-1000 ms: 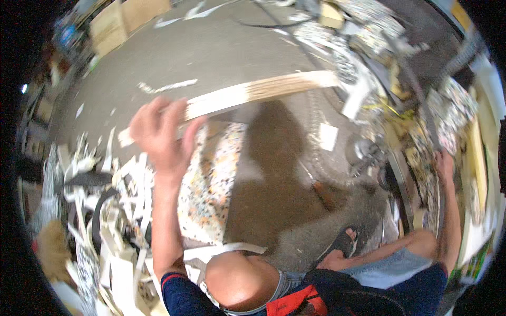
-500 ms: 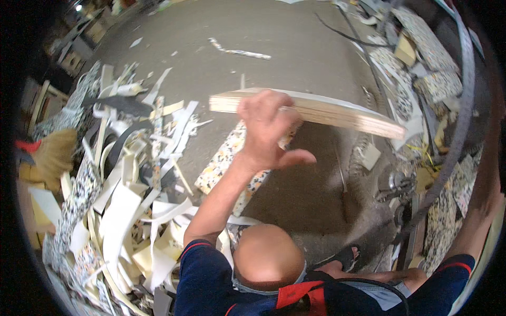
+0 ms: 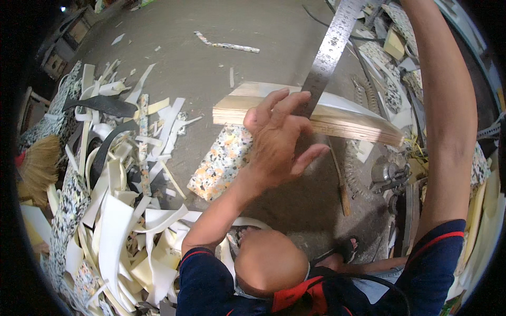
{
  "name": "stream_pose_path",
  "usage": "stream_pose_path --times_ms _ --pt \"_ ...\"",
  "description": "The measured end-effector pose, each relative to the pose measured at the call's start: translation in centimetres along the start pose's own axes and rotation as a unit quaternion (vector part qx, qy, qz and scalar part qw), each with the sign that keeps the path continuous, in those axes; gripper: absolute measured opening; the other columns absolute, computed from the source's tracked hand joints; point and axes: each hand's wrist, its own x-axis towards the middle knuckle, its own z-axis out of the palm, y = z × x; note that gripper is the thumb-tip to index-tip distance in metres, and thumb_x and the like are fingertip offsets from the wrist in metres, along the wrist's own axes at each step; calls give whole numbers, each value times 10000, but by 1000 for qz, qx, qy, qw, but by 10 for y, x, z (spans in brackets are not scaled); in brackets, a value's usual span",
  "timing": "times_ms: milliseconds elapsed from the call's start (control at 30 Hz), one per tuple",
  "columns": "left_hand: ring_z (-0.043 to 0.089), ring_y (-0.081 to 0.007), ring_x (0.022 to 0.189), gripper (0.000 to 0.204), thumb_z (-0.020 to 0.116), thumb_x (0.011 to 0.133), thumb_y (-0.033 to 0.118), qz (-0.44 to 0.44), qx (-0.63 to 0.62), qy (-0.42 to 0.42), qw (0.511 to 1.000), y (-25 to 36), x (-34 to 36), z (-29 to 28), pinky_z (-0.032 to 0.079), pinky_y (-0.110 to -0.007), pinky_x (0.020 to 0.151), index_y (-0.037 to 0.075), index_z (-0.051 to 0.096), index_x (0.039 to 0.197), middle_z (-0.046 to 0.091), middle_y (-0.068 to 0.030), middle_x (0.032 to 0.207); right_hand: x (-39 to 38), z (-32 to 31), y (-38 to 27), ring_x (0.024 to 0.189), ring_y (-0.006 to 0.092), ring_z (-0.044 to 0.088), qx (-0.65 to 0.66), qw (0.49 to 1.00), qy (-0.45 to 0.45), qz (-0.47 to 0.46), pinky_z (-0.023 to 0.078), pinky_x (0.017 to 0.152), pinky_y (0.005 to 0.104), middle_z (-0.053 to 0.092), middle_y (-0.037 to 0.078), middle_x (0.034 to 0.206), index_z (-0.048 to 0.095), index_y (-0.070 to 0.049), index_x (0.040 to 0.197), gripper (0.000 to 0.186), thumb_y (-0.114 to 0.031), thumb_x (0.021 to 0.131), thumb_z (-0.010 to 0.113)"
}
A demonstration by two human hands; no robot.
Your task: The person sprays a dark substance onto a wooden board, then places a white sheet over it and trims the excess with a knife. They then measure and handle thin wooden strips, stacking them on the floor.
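A pale wooden board (image 3: 348,125) with a layered edge lies crosswise in front of me, its top partly white. My left hand (image 3: 279,137) rests at its near edge, fingertips on top and thumb stretched out to the right. Beside those fingertips lies the lower end of a steel ruler (image 3: 331,47), which slants up to the top edge. My right forearm reaches up the right side; the hand itself is cut off by the top of the picture. A speckled foam strip (image 3: 219,168) shows below the board's left part, and what supports the board is hidden.
White and yellow foam offcuts (image 3: 118,221) are heaped on the left beside a straw broom (image 3: 39,168). More foam scraps (image 3: 395,45) and dark cables line the right. A thin stick (image 3: 340,184) and a metal fitting (image 3: 387,174) lie right of the board's shadow.
The steel ruler has come into view over the board, and my right arm has swung up and inward. My left hand has shifted slightly right and nearer; its fingertips now lie beside the ruler.
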Motion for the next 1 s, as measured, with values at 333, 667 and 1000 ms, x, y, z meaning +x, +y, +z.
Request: stream_pose_path --times_ms 333,667,1000 --pt "544 -309 1114 663 763 882 321 -99 140 51 984 15 15 20 275 -467 1036 24 527 1425 632 -117 1137 -87 16 1 707 315 645 -30 988 -108 104 614 656 468 589 148 872 524 3 1115 245 -221 1074 432" --pt "535 -312 1071 508 687 938 258 -97 77 111 986 15 36 21 292 -469 992 18 537 1360 603 -129 1118 -286 3 92 1037 173 691 -162 960 -201 107 550 943 393 727 111 1100 603 -33 1160 332 -324 1002 633" --pt "573 -375 1168 381 646 910 76 29 -122 86 988 -17 20 -4 413 -463 1006 45 539 1275 577 -199 1324 -168 3 88 556 161 510 18 993 23 118 464 484 319 525 51 721 530 -61 920 156 -114 1017 419"
